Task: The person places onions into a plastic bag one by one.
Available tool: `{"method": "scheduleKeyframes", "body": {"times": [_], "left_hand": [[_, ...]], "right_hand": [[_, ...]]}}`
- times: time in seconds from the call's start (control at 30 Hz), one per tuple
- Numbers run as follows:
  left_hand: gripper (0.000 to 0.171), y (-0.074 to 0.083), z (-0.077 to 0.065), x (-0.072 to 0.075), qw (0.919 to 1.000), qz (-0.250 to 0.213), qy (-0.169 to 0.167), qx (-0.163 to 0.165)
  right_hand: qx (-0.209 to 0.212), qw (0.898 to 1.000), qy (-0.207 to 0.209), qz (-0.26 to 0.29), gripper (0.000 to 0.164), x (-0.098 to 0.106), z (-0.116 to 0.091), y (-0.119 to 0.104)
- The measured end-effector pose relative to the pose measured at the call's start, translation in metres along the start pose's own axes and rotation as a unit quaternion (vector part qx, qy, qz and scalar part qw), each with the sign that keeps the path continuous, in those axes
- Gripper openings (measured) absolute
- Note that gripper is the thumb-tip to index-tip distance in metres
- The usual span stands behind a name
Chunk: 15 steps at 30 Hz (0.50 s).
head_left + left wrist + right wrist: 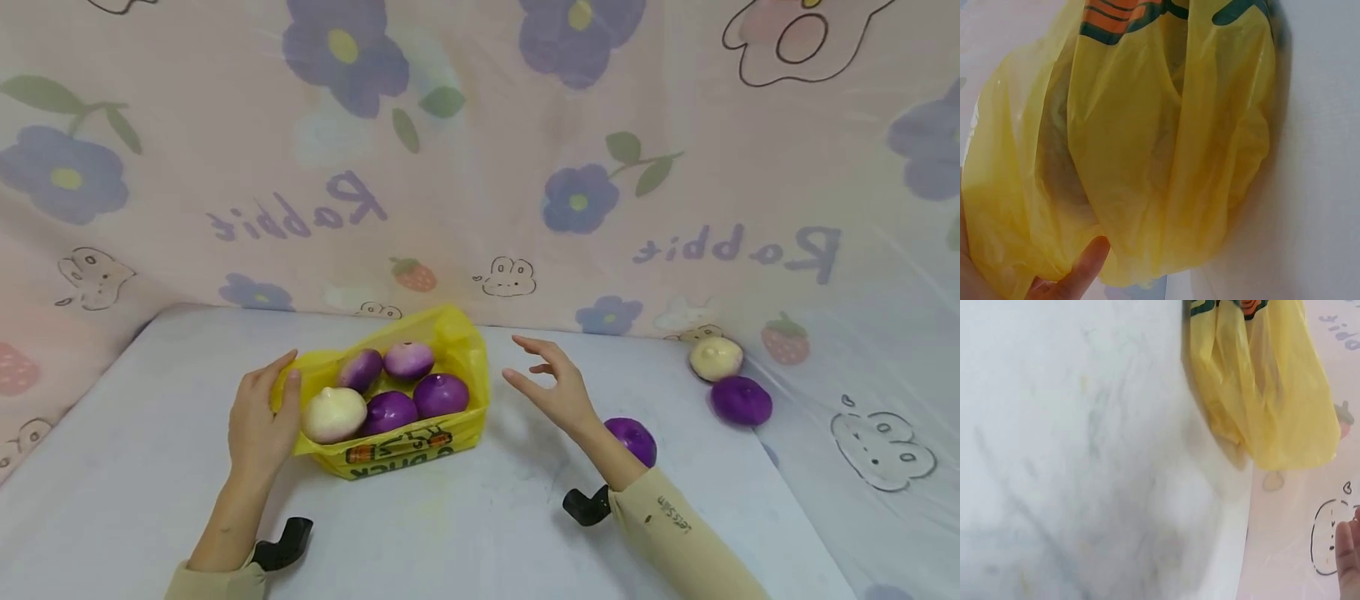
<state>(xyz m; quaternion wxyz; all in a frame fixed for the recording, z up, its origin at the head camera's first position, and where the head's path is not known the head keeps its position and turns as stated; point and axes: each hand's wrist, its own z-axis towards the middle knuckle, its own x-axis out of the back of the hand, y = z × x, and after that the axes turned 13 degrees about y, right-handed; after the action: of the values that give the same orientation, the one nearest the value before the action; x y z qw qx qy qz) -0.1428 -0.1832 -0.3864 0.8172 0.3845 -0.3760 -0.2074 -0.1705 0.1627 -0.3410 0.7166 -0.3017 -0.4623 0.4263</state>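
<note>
A yellow plastic bag (420, 450) stands open-topped on the table, with several onions inside. One is a white onion (334, 414); the others are purple, among them a glossy purple onion (441, 395) at the bag's right. My left hand (261, 421) grips the bag's left rim. In the left wrist view its thumb (1088, 265) lies against the yellow film. Just right of the bag, my right hand (558, 387) is held in the air, thumb and fingers spread apart with nothing between them. Its fingertips also show at the right wrist view's edge.
A loose purple onion (632, 440) lies behind the right forearm, partly hidden by it. Farther right, at the table's edge, are another white onion (716, 358) and purple onion (741, 401). A printed curtain (480, 167) hangs behind the white table (465, 533).
</note>
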Motion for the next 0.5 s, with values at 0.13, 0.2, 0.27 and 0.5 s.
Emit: {"method": "scheduleKeyframes", "body": {"times": [0.13,0.2,0.27,0.5], "left_hand": [[0.039,0.0,0.0,0.0,1.0,0.001,0.0,-0.001],[0.038,0.0,0.0,0.0,1.0,0.0,0.0,-0.004],[0.039,0.001,0.0,0.0,1.0,0.002,0.0,-0.006],[0.039,0.001,0.0,0.0,1.0,0.004,0.004,-0.003]], "right_hand": [[-0.011,0.999,-0.004,-0.03,0.053,0.009,-0.001,0.009],[-0.008,0.999,-0.002,-0.04,0.054,0.013,-0.001,0.023],[0.001,0.999,0.0,-0.049,0.055,0.019,-0.001,0.038],[0.01,0.997,-0.003,-0.081,0.057,0.039,-0.003,0.067]]}}
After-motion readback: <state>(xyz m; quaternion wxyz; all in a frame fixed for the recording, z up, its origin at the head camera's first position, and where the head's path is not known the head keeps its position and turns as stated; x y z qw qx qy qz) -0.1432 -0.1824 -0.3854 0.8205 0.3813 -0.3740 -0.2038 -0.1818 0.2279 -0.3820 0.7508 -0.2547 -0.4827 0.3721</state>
